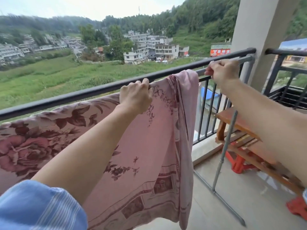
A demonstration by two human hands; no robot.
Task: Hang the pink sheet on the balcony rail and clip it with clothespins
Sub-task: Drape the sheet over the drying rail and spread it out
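The pink sheet (149,138), printed with dark red flowers, hangs just inside the black balcony rail (83,95) and reaches down towards the floor. Its bunched right end (187,83) lies over a grey metal bar (245,59) that runs alongside the rail. My left hand (136,95) is closed on the sheet's top edge at the rail. A small dark thing shows at its fingertips; I cannot tell what it is. My right hand (222,72) grips the grey bar just right of the sheet's end. No clothespin is clearly in view.
The grey bar belongs to a metal rack whose leg (222,155) slants to the tiled floor. A wooden bench (232,120) stands at the right, with a red plastic stool (239,161) under it. A concrete pillar (259,30) ends the rail.
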